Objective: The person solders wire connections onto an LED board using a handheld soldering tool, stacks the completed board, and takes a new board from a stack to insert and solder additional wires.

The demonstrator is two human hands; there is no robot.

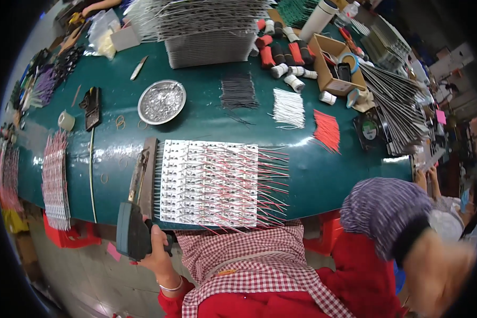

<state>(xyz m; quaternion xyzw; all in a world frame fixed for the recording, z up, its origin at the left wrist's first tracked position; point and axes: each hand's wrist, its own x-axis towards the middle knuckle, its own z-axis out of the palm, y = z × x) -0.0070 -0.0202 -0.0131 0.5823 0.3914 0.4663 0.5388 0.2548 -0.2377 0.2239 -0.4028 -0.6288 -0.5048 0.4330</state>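
Observation:
My left hand (160, 259) is wrapped round the grip of a dark teal soldering gun (130, 228) at the table's near edge. Its long, scorched barrel points away from me, beside a dark flat bar (148, 185). Just right of that bar lies a white circuit board panel (169, 199) in rows, with red, white and black wires sticking out past its right side. Raised at the lower right, away from the table, is my right hand (440, 270) below a striped sleeve cover; motion smears its fingers, so what it holds cannot be made out.
Behind the panel are a metal bowl (179, 100) of silvery bits and bundles of black wires (238, 91), white wires (288, 108) and red wires (326, 131). A tall board stack (209, 50) stands farther back. Cardboard box (328, 82) and tape dispenser (369, 130) sit right; wired panels (55, 180) lie left.

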